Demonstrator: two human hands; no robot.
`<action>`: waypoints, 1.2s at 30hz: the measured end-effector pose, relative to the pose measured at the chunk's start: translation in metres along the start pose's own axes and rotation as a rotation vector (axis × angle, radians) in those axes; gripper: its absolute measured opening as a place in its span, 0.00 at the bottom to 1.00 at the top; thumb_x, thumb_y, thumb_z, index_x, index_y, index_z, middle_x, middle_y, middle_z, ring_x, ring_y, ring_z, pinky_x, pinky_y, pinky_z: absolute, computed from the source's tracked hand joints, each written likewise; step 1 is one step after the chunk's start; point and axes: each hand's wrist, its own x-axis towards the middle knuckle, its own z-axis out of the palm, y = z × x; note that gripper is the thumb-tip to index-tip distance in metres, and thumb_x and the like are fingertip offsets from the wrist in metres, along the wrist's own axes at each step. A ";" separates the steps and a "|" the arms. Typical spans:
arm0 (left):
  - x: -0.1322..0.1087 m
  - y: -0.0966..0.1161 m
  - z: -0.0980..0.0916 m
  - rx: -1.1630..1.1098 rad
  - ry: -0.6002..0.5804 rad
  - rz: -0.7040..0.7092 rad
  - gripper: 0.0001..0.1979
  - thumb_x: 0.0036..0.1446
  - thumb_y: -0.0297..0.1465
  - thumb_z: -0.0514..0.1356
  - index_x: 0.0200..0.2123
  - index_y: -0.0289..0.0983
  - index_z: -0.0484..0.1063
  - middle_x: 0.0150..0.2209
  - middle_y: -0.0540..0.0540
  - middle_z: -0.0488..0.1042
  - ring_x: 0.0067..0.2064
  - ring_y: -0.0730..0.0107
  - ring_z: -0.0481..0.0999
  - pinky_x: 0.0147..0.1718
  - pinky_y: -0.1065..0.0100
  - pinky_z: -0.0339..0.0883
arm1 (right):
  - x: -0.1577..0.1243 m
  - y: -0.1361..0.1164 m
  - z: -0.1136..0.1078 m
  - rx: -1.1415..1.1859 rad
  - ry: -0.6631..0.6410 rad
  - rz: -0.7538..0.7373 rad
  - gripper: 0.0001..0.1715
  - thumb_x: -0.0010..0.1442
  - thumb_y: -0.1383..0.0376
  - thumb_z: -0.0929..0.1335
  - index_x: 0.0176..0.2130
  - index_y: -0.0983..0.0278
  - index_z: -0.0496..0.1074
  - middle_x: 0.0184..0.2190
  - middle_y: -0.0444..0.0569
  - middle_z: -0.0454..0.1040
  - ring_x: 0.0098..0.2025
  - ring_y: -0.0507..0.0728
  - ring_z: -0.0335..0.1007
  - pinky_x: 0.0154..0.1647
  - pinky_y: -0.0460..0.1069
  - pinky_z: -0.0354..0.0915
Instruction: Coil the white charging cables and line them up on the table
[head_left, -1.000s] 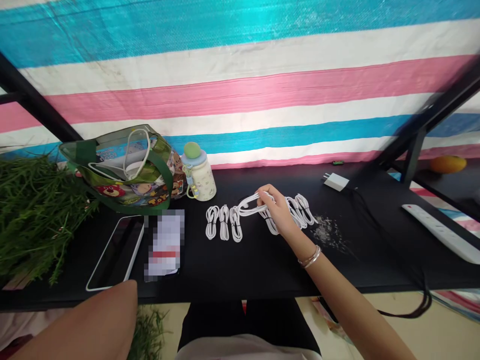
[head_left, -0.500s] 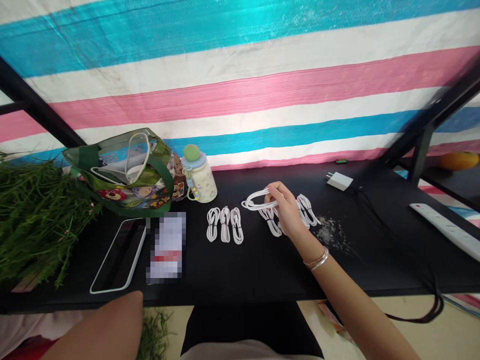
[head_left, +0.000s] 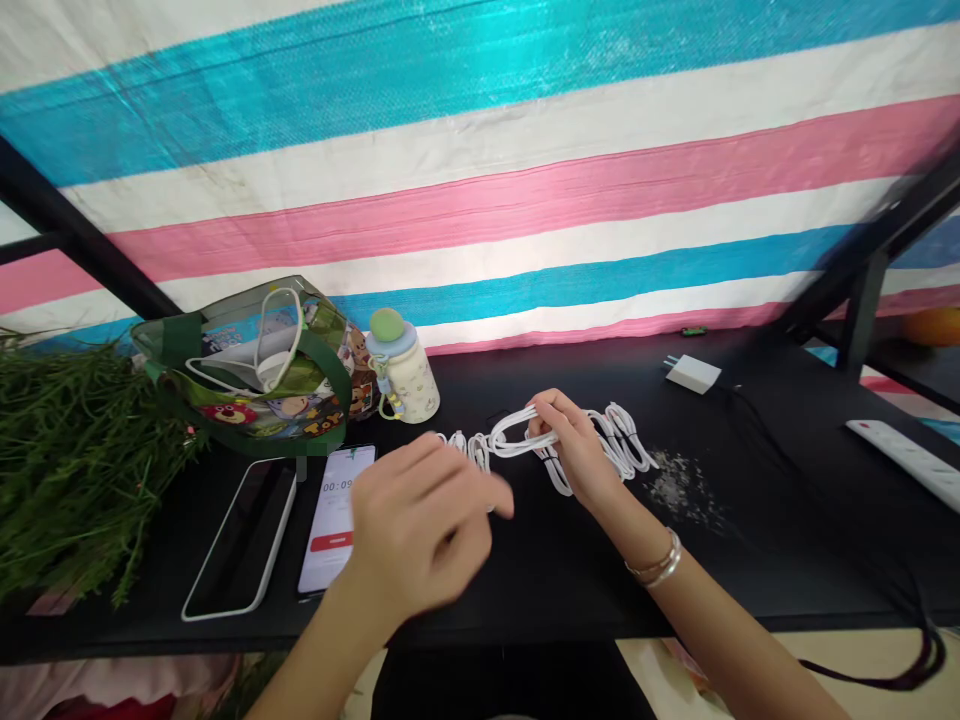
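My right hand (head_left: 574,450) pinches a coiled white cable (head_left: 514,435) and holds it a little above the black table (head_left: 540,570). Behind that hand lie more white cable coils (head_left: 626,450). My left hand (head_left: 424,525) hovers over the table in front of a row of small tied cable bundles (head_left: 469,445), partly hiding them; its fingers are loosely curled, blurred by motion, with nothing visible in them. The two hands are about a hand's width apart.
Two phones lie at the front left, one dark (head_left: 244,535), one with a lit timer screen (head_left: 337,515). A cartoon-print bag (head_left: 255,375), a small bottle (head_left: 401,375) and green grass (head_left: 67,450) stand left. A charger plug (head_left: 694,373) and power strip (head_left: 904,460) lie right.
My left hand has risen from below the table edge and come over the table toward the cable bundles. My right hand still holds the same coil, slightly lifted.
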 end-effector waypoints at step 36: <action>0.061 -0.030 0.070 -1.010 0.112 -0.743 0.22 0.52 0.51 0.55 0.38 0.38 0.68 0.18 0.58 0.55 0.16 0.80 0.55 0.16 0.75 0.50 | -0.011 0.015 0.004 -0.192 -0.572 0.126 0.17 0.58 0.51 0.64 0.38 0.61 0.63 0.24 0.42 0.71 0.24 0.51 0.69 0.32 0.51 0.67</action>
